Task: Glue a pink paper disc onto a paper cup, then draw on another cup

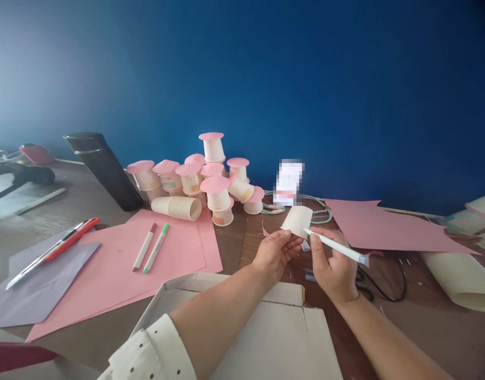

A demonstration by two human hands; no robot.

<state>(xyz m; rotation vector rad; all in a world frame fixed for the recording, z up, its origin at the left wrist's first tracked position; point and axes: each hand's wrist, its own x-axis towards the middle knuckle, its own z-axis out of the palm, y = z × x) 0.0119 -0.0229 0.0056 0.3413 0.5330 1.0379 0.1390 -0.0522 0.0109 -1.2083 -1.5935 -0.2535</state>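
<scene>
My left hand (276, 255) is closed on the lower rim of a white paper cup (297, 220), held upside down over the table. In my right hand (337, 266) is a white marker (339, 248) with a bluish end, gripped like a pen. Its tip points at the cup's right side; whether it touches I cannot tell. A brown-capped marker (144, 248) and a green-capped marker (155, 249) lie on pink paper (107, 264) to the left. Behind them a stack of nested paper cups (174, 207) lies on its side.
Several upturned cups with pink paper tops (215, 184) stand piled near the blue wall. A black bottle (107, 171) leans left of them. An orange cutter knife (54, 250) rests on grey paper (40, 295). More pink paper (384, 224) and cables (400, 285) are at right.
</scene>
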